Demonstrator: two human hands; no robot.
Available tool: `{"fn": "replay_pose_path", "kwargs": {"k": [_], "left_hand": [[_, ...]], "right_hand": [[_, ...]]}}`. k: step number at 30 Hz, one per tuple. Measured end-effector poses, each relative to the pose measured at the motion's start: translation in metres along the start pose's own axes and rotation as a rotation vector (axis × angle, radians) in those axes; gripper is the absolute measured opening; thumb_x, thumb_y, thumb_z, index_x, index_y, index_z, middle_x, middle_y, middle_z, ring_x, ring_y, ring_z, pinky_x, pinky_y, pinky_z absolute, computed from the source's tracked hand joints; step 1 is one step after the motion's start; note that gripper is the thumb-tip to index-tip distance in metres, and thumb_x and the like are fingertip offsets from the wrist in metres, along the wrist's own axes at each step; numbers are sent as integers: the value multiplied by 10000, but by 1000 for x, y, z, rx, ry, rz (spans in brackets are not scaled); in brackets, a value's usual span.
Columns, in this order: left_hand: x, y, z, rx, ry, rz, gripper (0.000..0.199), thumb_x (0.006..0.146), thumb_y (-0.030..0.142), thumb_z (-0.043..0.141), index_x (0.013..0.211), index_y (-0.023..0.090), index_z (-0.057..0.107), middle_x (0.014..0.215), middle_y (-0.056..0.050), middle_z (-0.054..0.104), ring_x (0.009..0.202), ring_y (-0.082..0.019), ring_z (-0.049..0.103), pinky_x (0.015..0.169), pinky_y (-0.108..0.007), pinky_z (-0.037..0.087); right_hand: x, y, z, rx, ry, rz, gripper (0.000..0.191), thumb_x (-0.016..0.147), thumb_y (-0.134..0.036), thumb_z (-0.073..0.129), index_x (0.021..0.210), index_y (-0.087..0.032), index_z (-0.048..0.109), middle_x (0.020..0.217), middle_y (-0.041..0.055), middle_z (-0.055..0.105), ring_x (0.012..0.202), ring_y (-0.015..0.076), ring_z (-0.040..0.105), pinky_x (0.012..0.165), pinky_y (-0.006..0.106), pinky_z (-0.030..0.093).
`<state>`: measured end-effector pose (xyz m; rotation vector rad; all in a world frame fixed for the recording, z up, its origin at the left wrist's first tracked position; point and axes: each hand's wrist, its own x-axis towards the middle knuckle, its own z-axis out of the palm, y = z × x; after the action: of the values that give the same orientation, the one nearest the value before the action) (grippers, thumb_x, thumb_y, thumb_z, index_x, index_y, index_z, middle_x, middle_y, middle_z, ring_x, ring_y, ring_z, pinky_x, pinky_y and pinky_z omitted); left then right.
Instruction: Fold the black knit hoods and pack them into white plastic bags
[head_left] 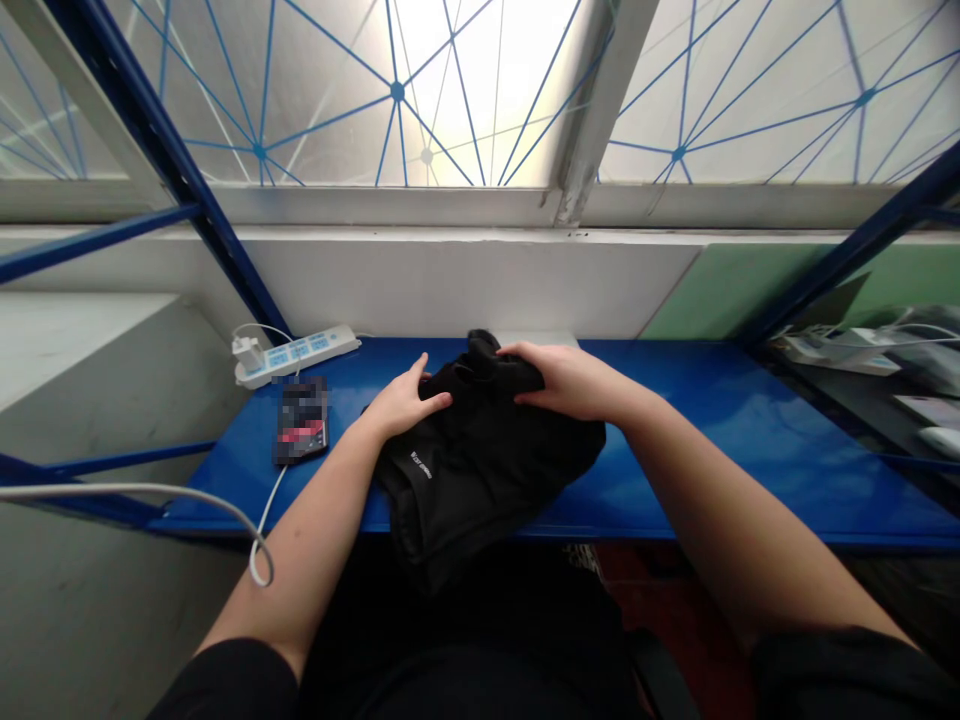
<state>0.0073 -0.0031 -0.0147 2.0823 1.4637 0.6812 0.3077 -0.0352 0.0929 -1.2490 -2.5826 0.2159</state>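
Note:
A black cloth item point(487, 460), bunched and folded, with small white lettering at its left, lies on the blue tabletop point(720, 430) and hangs over the front edge. At its upper left, my left hand point(405, 402) grips the fabric between thumb and fingers. My right hand point(559, 380) pinches the top right part, thumb below and fingers above. A twisted bit of the black fabric sticks up between both hands. The fingertips of my left hand are partly hidden behind the cloth.
A white power strip point(300, 355) and a phone point(302, 420) with a cable lie at the left. A pale flat object point(536, 338) is behind the cloth. Blue metal posts flank the table; a dark surface point(862, 400) with cables stands at the right.

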Motion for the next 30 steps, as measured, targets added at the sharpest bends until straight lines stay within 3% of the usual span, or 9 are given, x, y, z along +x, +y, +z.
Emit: {"fn": "replay_pose_path", "kwargs": {"k": [3, 7, 9, 13, 16, 20, 23, 26, 30], "left_hand": [[0, 1, -7, -253, 80, 8, 1156, 730, 542, 790, 1624, 192, 145, 1338, -131, 646, 1204, -318, 633, 1046, -433, 466], [2, 0, -17, -298, 216, 14, 775, 694, 488, 824, 1373, 214, 570, 1260, -77, 696, 1189, -323, 636, 1031, -425, 484], [2, -1, -21, -209, 313, -96, 633, 741, 529, 778, 1261, 199, 632, 1190, -89, 721, 1133, -322, 661, 989, -414, 502], [3, -5, -18, 127, 472, -414, 657, 878, 502, 620, 1408, 131, 501, 1306, -199, 642, 1224, -356, 604, 1015, -452, 473], [2, -5, -10, 391, 436, -463, 658, 917, 481, 545, 1464, 127, 449, 1414, -233, 549, 1302, -401, 529, 1053, -523, 427], [2, -3, -7, 436, 349, -487, 682, 933, 580, 470, 1392, 76, 502, 1285, -261, 625, 1234, -417, 577, 1001, -502, 465], [5, -6, -12, 343, 310, -540, 701, 901, 656, 484, 1272, 69, 576, 1184, -268, 675, 1159, -425, 627, 936, -482, 498], [9, -9, -17, 150, 301, -474, 538, 875, 595, 570, 1133, 130, 649, 1137, -202, 716, 1100, -357, 671, 909, -404, 513], [7, -3, -17, 56, 491, -398, 344, 876, 382, 589, 1150, 177, 630, 1115, -128, 724, 1050, -279, 683, 914, -359, 507]], "right_hand": [[30, -11, -22, -77, 84, -174, 600, 816, -251, 720, 1386, -289, 536, 1220, 72, 691, 1090, 282, 646, 904, 372, 479], [79, -8, -27, -126, 108, -283, 611, 819, -242, 720, 1398, -280, 530, 1236, 73, 675, 1128, 281, 605, 960, 390, 436], [102, -2, -18, -194, 165, -227, 623, 836, -238, 704, 1427, -250, 509, 1281, 103, 651, 1185, 306, 562, 1013, 438, 392], [132, 9, 17, -335, 308, 27, 636, 930, -224, 579, 1534, -195, 384, 1464, 186, 512, 1338, 357, 422, 1085, 527, 302], [135, 9, 53, -317, 71, 148, 560, 941, -406, 592, 1448, -185, 508, 1470, 206, 497, 1355, 400, 409, 1064, 553, 350], [120, 6, 100, -176, -181, 328, 634, 971, -628, 432, 1434, -207, 536, 1558, 220, 401, 1417, 494, 335, 1037, 691, 347], [105, 5, 123, -73, -125, 308, 656, 1017, -612, 291, 1522, -215, 423, 1600, 218, 346, 1456, 475, 300, 1049, 767, 282], [96, 6, 133, -1, -33, 190, 696, 1009, -631, 326, 1555, -201, 369, 1626, 209, 304, 1490, 419, 282, 1124, 751, 187], [94, 11, 141, 127, 34, 32, 730, 976, -643, 442, 1562, -217, 359, 1641, 165, 297, 1520, 334, 262, 1188, 631, 215]]}}
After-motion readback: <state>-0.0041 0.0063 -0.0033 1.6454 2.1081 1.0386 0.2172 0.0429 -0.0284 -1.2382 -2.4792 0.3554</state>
